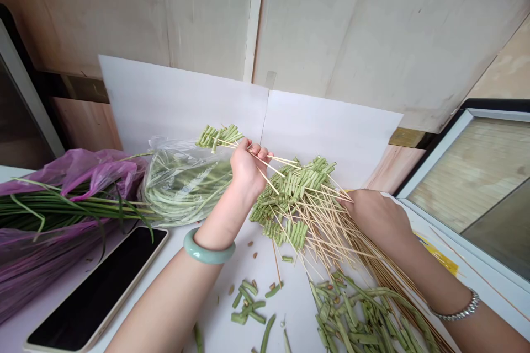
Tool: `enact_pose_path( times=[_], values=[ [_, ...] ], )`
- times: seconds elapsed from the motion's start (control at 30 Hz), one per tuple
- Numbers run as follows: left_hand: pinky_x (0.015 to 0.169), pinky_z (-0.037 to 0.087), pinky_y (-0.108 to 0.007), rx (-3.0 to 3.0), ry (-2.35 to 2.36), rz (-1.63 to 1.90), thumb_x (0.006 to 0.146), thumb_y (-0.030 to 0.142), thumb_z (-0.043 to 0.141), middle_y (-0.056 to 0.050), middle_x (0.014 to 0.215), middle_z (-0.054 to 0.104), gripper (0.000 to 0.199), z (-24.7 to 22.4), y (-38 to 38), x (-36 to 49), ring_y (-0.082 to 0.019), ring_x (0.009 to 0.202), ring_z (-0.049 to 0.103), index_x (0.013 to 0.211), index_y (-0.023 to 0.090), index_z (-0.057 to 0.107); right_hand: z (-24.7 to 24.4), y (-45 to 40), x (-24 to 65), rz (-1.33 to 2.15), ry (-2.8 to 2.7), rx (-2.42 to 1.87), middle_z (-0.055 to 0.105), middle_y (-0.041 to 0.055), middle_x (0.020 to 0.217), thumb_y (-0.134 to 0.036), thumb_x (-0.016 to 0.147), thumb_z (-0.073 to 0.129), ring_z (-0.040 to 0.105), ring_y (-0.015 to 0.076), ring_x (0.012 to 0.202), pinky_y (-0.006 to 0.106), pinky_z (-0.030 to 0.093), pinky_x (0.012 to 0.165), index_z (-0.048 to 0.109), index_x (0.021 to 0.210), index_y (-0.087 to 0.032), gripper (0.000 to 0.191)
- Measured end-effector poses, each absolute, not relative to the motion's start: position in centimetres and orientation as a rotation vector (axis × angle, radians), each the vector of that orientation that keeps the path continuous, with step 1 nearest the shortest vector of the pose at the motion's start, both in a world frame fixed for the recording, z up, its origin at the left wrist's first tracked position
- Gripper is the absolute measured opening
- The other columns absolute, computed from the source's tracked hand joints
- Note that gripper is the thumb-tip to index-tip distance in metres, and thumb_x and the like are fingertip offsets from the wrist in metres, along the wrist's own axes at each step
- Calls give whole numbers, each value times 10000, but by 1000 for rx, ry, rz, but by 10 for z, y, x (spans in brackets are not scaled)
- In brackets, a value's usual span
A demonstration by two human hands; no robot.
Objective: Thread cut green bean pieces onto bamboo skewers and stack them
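Observation:
My left hand [248, 168] is closed around a few thin bamboo skewers, and a cluster of threaded green bean pieces [219, 137] sticks out beyond its fingers. My right hand [375, 218] grips a thick bundle of bamboo skewers [314, 226] whose far ends carry many threaded bean pieces. The two hands are apart, with the bean-laden skewer tips fanning between them. Loose cut green bean pieces [248, 303] lie below my left forearm, and a heap of cut beans [351, 314] lies below the bundle. A jade bangle [209, 248] circles my left wrist, and a silver bracelet [455, 306] circles my right.
A clear plastic bag of long green beans [186, 185] lies left of my left hand. Further left, long green stalks rest on a purple plastic bag [62, 176]. A black-screened tablet [97, 287] lies at front left. White boards [331, 132] stand behind; a window frame [467, 176] is at right.

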State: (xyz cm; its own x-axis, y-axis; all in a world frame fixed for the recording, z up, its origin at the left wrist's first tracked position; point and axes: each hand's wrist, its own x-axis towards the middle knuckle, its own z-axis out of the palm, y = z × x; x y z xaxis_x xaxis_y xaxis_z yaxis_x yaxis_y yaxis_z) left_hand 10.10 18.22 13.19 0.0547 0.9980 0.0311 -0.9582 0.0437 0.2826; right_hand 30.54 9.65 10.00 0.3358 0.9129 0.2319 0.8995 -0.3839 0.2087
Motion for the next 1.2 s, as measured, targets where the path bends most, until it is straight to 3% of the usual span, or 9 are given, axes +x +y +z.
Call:
enact_pose_path(
  times=[0.2,0.33,0.43,0.6,0.87,1.07,1.2],
  values=[
    [485,349,-223,234,185,1526,954,154,335,99,446,220,344,135,184,97,-58,334,272,614,198,303,97,98,314,496,1886,2431,661,165,757,-299,949,308,634,282,734,326,353,559,657,752,-157,426],
    [491,356,-225,232,186,1519,953,156,325,98,443,236,344,134,184,98,-57,331,276,613,199,299,90,102,317,468,2098,2332,670,111,835,-212,947,306,620,217,775,294,397,659,630,837,-163,345],
    [489,357,-223,232,192,1520,952,157,327,97,442,247,338,134,184,99,-57,332,277,618,199,302,83,101,314,446,2204,2249,668,96,970,-104,901,327,605,214,923,281,395,748,625,918,-175,306],
    [476,351,-219,229,202,1525,953,152,325,97,437,248,336,134,183,99,-56,329,272,620,196,312,67,96,310,395,2184,2206,646,104,1088,-18,836,389,595,238,978,297,379,724,588,1101,-182,370],
    [466,352,-217,230,198,1530,950,142,329,93,447,244,344,134,183,99,-58,333,272,611,197,310,58,92,303,338,2069,2192,615,97,988,-65,872,438,609,191,789,271,353,576,530,1005,-145,181],
    [468,354,-220,223,194,1532,954,152,333,93,456,251,337,133,185,99,-60,335,275,620,200,317,54,90,294,443,2018,2163,624,95,970,-119,905,469,575,226,945,342,424,757,546,975,-124,104],
    [472,359,-225,227,194,1528,952,151,334,94,453,253,339,132,186,99,-59,333,278,617,198,317,54,88,286,472,1966,2178,629,121,967,-119,891,485,598,256,935,347,436,726,551,984,-128,114]
  ],
)
